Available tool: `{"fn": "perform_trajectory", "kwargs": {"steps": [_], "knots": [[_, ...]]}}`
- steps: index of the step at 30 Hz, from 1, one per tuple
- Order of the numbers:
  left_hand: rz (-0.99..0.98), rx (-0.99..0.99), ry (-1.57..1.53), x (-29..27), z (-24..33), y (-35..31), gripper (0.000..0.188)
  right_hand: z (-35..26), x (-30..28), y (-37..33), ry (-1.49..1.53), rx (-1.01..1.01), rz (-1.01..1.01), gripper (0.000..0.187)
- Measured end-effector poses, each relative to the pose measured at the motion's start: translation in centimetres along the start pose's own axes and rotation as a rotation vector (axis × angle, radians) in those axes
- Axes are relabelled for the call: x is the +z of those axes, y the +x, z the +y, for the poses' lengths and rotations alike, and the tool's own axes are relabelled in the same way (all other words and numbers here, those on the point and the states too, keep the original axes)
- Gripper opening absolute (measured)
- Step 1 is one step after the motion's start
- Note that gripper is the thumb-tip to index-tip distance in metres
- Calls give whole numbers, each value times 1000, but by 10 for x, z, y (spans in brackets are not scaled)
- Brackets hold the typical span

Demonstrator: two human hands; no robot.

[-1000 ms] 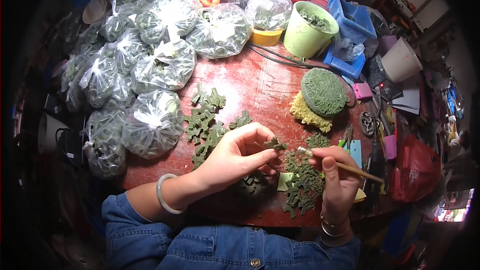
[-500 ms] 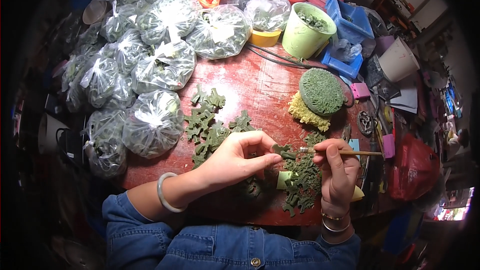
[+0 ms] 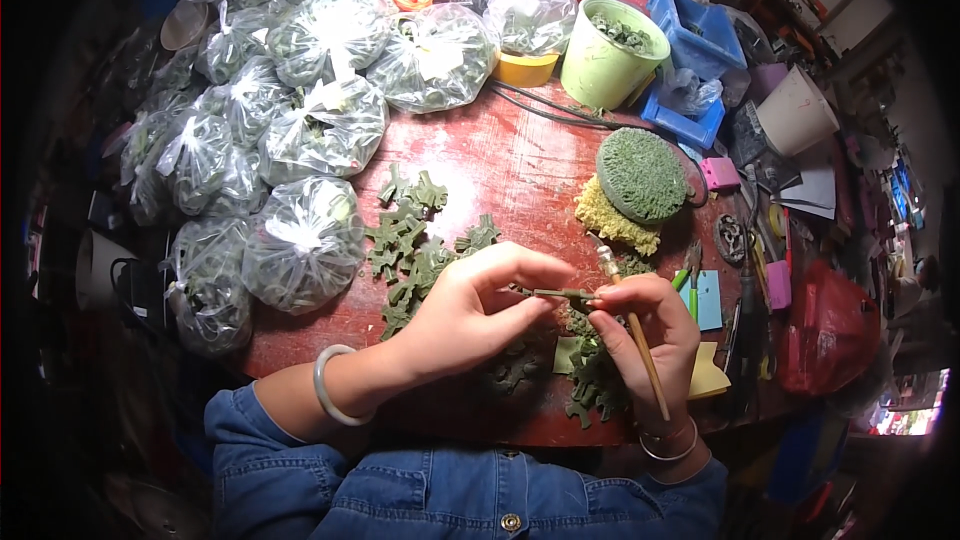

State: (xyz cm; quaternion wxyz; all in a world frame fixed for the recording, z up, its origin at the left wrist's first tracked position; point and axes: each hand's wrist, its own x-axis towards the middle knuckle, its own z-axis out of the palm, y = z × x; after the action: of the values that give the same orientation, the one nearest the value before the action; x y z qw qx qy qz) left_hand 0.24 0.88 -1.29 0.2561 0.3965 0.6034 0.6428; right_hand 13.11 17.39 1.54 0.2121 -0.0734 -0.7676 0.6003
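My right hand (image 3: 655, 325) is closed round a thin wooden-handled brush (image 3: 640, 345), its tip slanting up and away to the left. The thumb and index finger of that hand also pinch the right end of a small dark green notched piece (image 3: 567, 293), seen nearly edge-on. Around the piece's left end, my left hand (image 3: 480, 305) has its thumb and index finger apart; whether the thumb touches it is hard to tell. More green notched pieces (image 3: 405, 260) lie loose beyond my left hand. Others (image 3: 592, 385) are heaped beside my right hand, partly covered by it.
Knotted clear bags of green pieces (image 3: 305, 240) crowd the table's left and back. A round green textured pad (image 3: 640, 175) rests on a yellow sponge (image 3: 610, 215). Behind stand a pale green bucket (image 3: 610, 70) and blue baskets (image 3: 700, 35). Tools, sticky notes (image 3: 705, 300) and a red bag (image 3: 830, 330) are right.
The brush has swung from pointing left at the piece to slanting upright in my right hand. My right fingertips now grip the piece, which has turned edge-on; my left fingers have parted.
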Motion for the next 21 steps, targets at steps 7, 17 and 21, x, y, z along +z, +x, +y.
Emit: {"fn": "perform_trajectory", "kwargs": {"steps": [7, 17, 21], "knots": [[-90, -524, -1014, -7, -4, -2, 30, 1, 5, -1, -573, -574, 3, 36], [61, -420, -790, -15, 4, 6, 14, 2, 7, 7, -385, -441, -89, 30], [255, -328, -871, -28, 27, 19, 14, 12, 10, 17, -576, -347, -186, 28]]}}
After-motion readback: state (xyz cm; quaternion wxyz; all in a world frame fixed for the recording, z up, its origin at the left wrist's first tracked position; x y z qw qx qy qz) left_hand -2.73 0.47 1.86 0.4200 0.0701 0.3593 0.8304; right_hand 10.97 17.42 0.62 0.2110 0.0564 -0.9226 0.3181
